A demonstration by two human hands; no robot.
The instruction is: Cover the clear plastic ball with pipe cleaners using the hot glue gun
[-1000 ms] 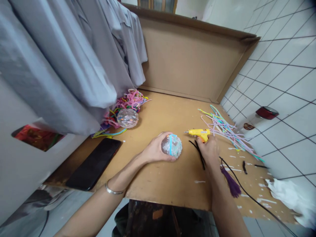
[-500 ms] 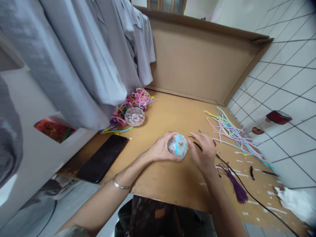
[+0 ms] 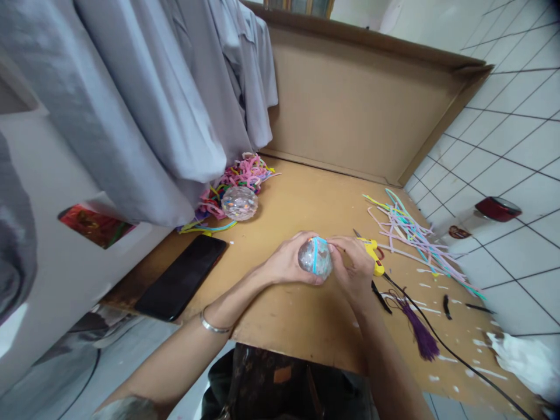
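Observation:
A clear faceted ball [image 3: 321, 265] rests in my left hand [image 3: 286, 259], whose fingers and thumb wrap around its left side. A light-blue pipe cleaner [image 3: 315, 256] runs down the ball's face and bends over its top. My right hand [image 3: 353, 262] is at the ball's upper right, its thumb and fingertips closed together at the pipe cleaner's upper end. The exact pinch point is partly hidden by the fingers. Just right of that hand lies a yellow glue gun [image 3: 375, 256] with a black cord. Scissors or a similar pointed tool [image 3: 357, 233] shows beside it.
A second clear ball [image 3: 240, 203] sits before a heap of colourful pipe cleaners [image 3: 249, 172]. Loose pastel pipe cleaners [image 3: 411, 233], a purple tassel [image 3: 420, 335] and white tissue [image 3: 525, 359] lie to the right. A black phone [image 3: 181, 277] is at left; grey shirts [image 3: 175, 87] hang above.
My right hand has moved left onto the ball, and its fingertips have closed at the pipe cleaner's upper end. The yellow glue gun now shows beside it. My left hand keeps its hold.

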